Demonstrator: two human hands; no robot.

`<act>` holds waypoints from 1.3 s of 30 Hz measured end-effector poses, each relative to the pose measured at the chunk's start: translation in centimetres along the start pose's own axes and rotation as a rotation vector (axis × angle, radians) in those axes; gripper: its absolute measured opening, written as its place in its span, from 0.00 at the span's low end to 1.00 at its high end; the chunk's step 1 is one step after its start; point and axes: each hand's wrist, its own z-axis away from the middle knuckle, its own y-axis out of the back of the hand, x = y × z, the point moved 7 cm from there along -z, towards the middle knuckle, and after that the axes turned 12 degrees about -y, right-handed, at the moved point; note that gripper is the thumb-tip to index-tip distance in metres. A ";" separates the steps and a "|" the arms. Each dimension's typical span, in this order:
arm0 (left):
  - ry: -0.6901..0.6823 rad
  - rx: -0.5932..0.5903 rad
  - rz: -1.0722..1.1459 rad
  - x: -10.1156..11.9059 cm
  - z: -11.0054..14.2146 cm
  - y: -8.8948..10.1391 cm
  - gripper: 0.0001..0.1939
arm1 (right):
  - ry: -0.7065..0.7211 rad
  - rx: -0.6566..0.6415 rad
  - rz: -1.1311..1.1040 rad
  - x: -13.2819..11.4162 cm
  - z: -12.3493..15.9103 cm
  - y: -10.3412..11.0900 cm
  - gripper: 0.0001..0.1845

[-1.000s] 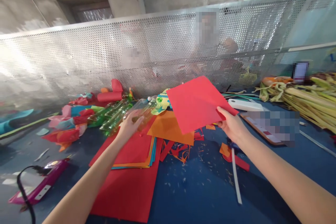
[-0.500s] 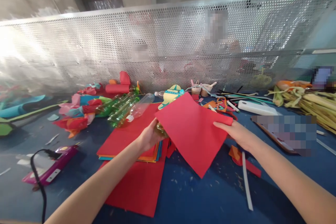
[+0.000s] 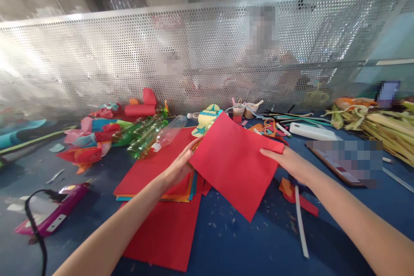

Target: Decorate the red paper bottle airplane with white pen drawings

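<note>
I hold a red paper sheet above the blue table, tilted like a diamond. My right hand pinches its right corner, thumb on top. My left hand touches its left edge, fingers stretched along and behind it. Under my left hand lies a stack of red, orange and blue sheets. A larger red sheet lies in front of the stack.
Green and clear plastic bottles lie behind the stack, beside crumpled coloured paper. A purple glue gun with a black cord sits at the left. Paper scraps, a white strip, a clipboard and dried leaves are at the right. A perforated metal screen stands behind, a person beyond it.
My right hand brought the red sheet down and toward me. My left hand left the bottles and came to the sheet's left edge.
</note>
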 end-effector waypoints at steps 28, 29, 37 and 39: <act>0.067 0.059 -0.093 0.8 0.1 0.6 0.33 | 0.256 0.291 0.052 -1.6 -1.3 2.9 0.25; 0.091 0.042 -0.081 0.7 0.2 0.5 0.33 | 0.313 0.305 0.093 -1.9 -1.2 2.9 0.24; 0.244 -0.044 0.017 0.1 1.1 -0.5 0.42 | 0.362 -0.011 -0.065 -1.5 -0.3 -1.4 0.33; 0.269 -0.074 0.044 0.3 1.4 -1.1 0.42 | 0.349 -0.053 -0.111 -1.7 0.3 -2.2 0.36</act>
